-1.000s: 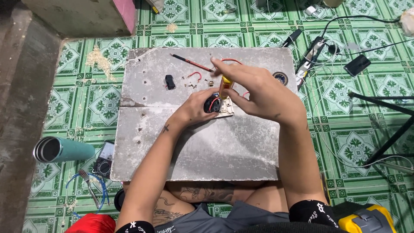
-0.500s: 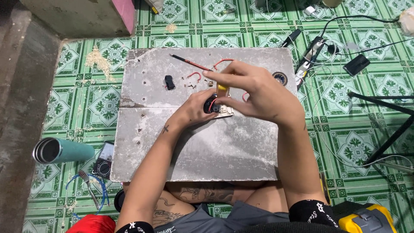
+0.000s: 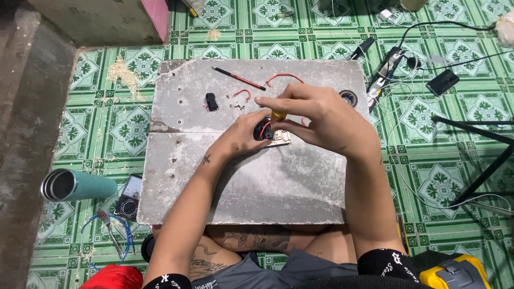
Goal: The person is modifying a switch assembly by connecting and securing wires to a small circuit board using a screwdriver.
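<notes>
1. Between the two hands, on the grey slab (image 3: 257,187), sits a small round black part (image 3: 262,130) with red wiring, resting on a pale little board (image 3: 281,140).
2. Left hand (image 3: 241,136): fingers curled closed around the round black part, steadying it from the near side.
3. Right hand (image 3: 321,118): fingers pinched shut around a yellow-handled screwdriver (image 3: 278,115), held upright with its tip down on the part; its index finger stretches out above the left fingertips.
4. Beyond the fingers lie a black switch (image 3: 211,101), loose red wires (image 3: 284,77) and a slim red-and-black pen-like tool (image 3: 238,78).
5. Well left of the left hand, on the tiled floor, lie a teal tumbler (image 3: 80,185) and blue-handled pliers (image 3: 110,233).
</notes>
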